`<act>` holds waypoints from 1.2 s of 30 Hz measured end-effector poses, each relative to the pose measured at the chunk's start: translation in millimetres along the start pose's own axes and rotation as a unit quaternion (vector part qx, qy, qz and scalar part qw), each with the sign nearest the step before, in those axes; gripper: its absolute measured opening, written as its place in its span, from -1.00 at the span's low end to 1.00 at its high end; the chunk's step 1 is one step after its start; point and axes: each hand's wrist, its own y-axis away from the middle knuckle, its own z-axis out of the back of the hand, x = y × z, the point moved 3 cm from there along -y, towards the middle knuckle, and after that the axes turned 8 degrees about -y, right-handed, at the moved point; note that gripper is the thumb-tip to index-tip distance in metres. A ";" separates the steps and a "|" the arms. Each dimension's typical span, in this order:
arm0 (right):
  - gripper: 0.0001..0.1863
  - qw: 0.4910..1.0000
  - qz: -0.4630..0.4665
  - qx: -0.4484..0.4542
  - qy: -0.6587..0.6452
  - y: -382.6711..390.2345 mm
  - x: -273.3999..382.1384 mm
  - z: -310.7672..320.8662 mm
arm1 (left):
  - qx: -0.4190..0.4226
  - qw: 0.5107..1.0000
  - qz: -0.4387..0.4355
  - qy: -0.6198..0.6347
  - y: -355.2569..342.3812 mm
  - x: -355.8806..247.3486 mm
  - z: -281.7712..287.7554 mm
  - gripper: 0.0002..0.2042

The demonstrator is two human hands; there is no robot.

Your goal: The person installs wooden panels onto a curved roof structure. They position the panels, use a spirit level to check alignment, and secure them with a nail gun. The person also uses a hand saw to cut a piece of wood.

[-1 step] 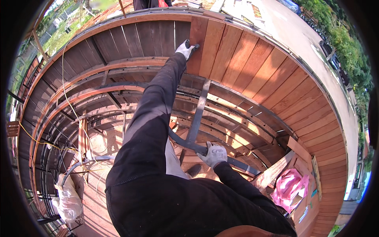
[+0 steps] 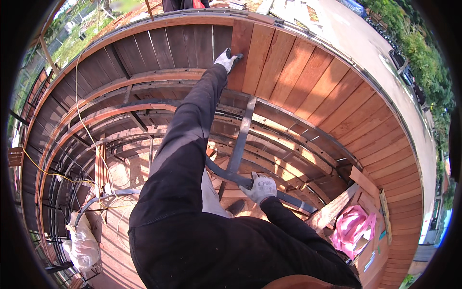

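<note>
My left hand (image 2: 226,60), in a whitish glove, reaches up to the edge of a reddish upright board (image 2: 240,72), beside a run of dark grey slats (image 2: 187,45). Its fingers are curled around something small and dark, too unclear to name. My right hand (image 2: 259,188), also gloved, grips a curved dark metal bar (image 2: 226,173) at the middle lower right. A straight metal strut (image 2: 241,135) joins that bar from above. Orange-brown boards (image 2: 301,72) continue rightward around the curved frame.
Tiered curved rails (image 2: 118,113) surround me. A pink bag (image 2: 352,226) rests on loose wood at lower right; a white sack (image 2: 83,245) lies lower left. Yellow cords (image 2: 53,172) hang across the left side. A person's dark-clothed body (image 2: 175,5) shows beyond the top rim.
</note>
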 end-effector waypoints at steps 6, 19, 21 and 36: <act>-0.23 0.998 -0.060 -0.022 -0.016 2.0 -16.8 -4.0 | 0.115 0.956 0.098 -0.253 45.5 -54.9 -62.2 -0.16; -0.21 0.996 -0.064 -0.002 -0.068 9.0 -22.7 -3.1 | -0.035 0.990 0.033 -0.135 45.1 -54.4 -65.2 -0.03; -0.18 0.998 -0.025 0.003 -0.063 3.5 -9.0 4.3 | -0.086 0.978 -0.038 -0.184 27.4 -25.4 -20.5 -0.04; -0.21 0.996 -0.020 -0.031 -0.084 17.5 -28.5 -7.1 | 0.043 0.998 0.034 -0.021 15.7 -37.4 -35.3 -0.07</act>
